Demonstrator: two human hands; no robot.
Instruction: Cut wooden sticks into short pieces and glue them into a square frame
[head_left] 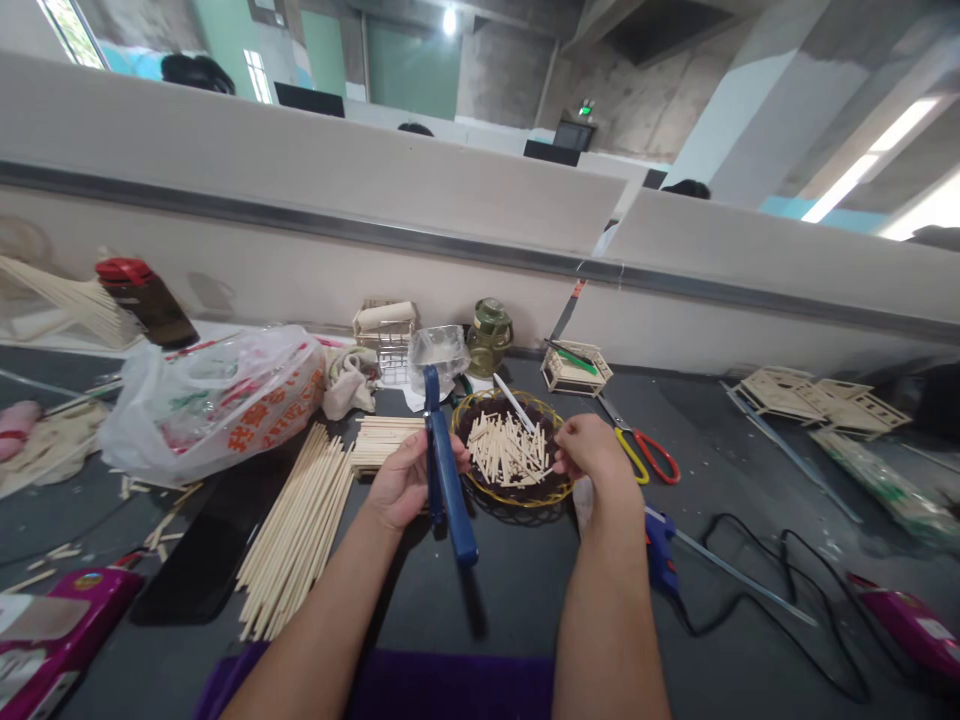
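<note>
My left hand (pixel 405 480) is closed around a blue two-handled tool (pixel 452 495), which stands tilted in front of the basket; its working end cannot be made out. Just behind and to the right is a round woven basket (pixel 551 492) with a yellow rim, full of short cut wooden sticks (pixel 506 452) and holding a white pen-like object (pixel 514 402). At the basket's right rim my right hand (pixel 592 450) has its fingers pinched together; whatever is between them is too small to tell. Long wooden sticks (pixel 296 540) lie left of my left hand.
A white plastic bag (pixel 214 400) and a black phone (pixel 214 540) lie to the left. Scissors (pixel 656 457), a blue glue gun (pixel 661 550) and its black cable are on the right. Small wooden frames (pixel 576 368), a green jar (pixel 490 335) and a clear box (pixel 437 350) stand along the partition.
</note>
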